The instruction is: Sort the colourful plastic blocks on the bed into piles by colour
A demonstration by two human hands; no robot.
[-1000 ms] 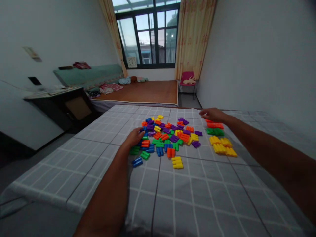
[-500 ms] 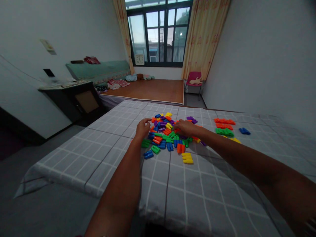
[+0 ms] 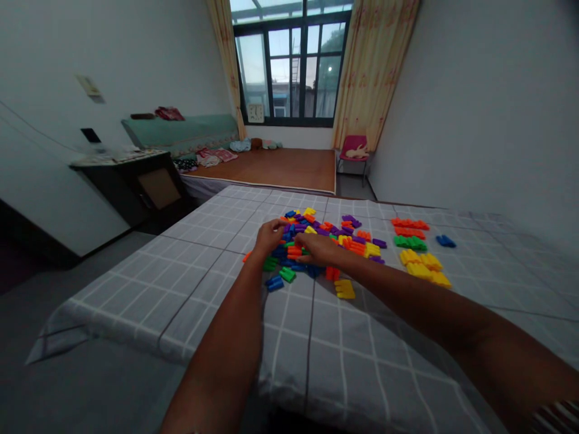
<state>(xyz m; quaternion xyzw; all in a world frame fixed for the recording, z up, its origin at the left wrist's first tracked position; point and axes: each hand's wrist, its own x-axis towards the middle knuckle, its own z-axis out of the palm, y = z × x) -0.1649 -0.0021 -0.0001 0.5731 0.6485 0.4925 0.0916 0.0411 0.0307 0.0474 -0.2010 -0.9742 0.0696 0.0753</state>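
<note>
A pile of colourful plastic building blocks (image 3: 335, 229) lies on the cloth-covered table, in blue, green, orange, purple and yellow. At the pile's left edge is my left hand (image 3: 268, 237), its fingers loosely bent and apart, touching the blocks there. My right hand (image 3: 316, 248) reaches over the front middle of the pile, thumb and fingers apart around orange and green blocks; its fingertips are partly hidden. Just in front of the pile lie a blue block (image 3: 274, 284), a green block (image 3: 287, 274) and a yellow block (image 3: 345, 289).
To the right, blocks are grouped by colour: orange blocks (image 3: 409, 228), green blocks (image 3: 411, 243), yellow blocks (image 3: 425, 268) and blue pieces (image 3: 446, 241). The grey checked tablecloth (image 3: 190, 259) covers the table. Beyond stand a bed (image 3: 289, 169), a pink chair (image 3: 354, 147) and a dark cabinet (image 3: 136, 181).
My right hand has moved left and toward me across the pile, uncovering blocks on its right side. My left hand has shifted slightly right, with its fingers more bent.
</note>
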